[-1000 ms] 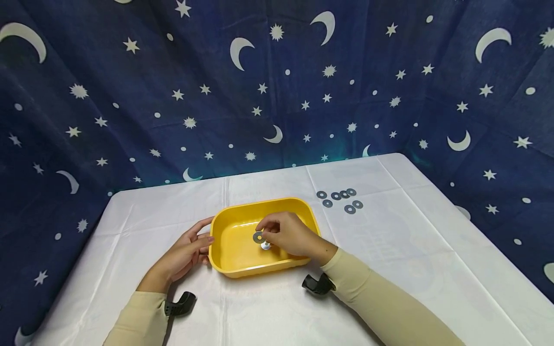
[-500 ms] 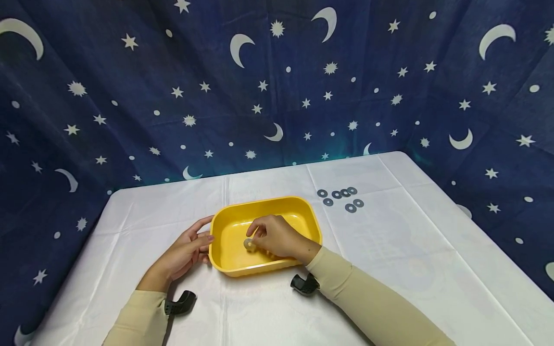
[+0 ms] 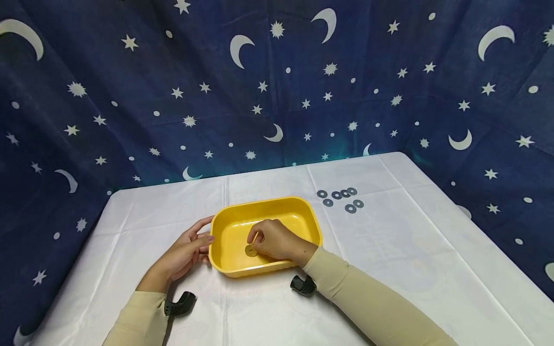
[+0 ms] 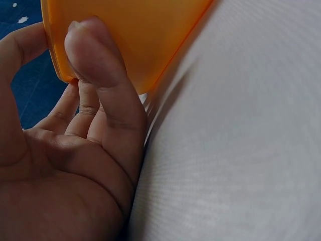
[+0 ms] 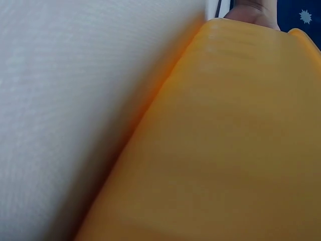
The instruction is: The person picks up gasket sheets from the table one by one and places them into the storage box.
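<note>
A yellow plastic tub (image 3: 229, 271) stands on the white cloth, its long side toward me. My left hand (image 3: 186, 252) holds the tub's left end, thumb on the rim; the left wrist view shows the thumb (image 4: 98, 55) against the yellow wall and fingers around its edge. Inside the tub, my right hand (image 3: 277, 239) pinches a flat round washer (image 3: 251, 250) low by the tub's floor. The washer looks yellowish there. In the right wrist view the tub's outer wall (image 5: 215, 125) hides the right hand's fingers.
Several grey washers (image 3: 350, 208) lie on the white tablecloth (image 3: 389, 230) right of the tub, some overlapping. A dark blue cloth (image 3: 216, 96) with moons and stars hangs behind and beside the table.
My right hand has moved left and down inside the tub, lowering the washer toward the floor near the front. The left hand and the tub stay in place.
</note>
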`<state>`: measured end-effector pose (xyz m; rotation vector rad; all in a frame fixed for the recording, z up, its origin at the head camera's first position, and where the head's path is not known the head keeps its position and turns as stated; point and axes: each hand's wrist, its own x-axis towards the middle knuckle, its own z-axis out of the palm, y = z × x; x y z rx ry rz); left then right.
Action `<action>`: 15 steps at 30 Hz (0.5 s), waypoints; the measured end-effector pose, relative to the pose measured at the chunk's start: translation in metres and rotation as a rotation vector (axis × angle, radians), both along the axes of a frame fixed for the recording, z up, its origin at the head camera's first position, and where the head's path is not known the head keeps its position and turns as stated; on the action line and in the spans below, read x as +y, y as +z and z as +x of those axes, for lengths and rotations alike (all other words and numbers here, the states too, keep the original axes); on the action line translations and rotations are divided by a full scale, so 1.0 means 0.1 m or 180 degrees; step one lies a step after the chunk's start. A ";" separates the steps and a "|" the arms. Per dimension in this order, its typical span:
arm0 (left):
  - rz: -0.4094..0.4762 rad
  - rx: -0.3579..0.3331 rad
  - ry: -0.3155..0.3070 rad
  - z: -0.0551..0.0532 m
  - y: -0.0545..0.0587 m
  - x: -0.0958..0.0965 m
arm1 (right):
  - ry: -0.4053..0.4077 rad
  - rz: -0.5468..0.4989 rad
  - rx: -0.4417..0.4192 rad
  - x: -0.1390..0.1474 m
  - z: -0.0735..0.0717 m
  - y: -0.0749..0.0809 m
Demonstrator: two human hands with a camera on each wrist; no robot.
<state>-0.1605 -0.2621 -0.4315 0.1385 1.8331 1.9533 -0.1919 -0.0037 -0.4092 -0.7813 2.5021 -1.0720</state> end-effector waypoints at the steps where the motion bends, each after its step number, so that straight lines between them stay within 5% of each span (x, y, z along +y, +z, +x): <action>1: -0.0005 -0.0002 0.0008 0.00 0.00 0.00 | 0.0011 0.0023 0.0055 0.00 0.00 0.00; 15: -0.0006 -0.0026 0.0043 0.01 0.00 0.00 | 0.0067 -0.0010 0.0121 0.00 0.00 -0.02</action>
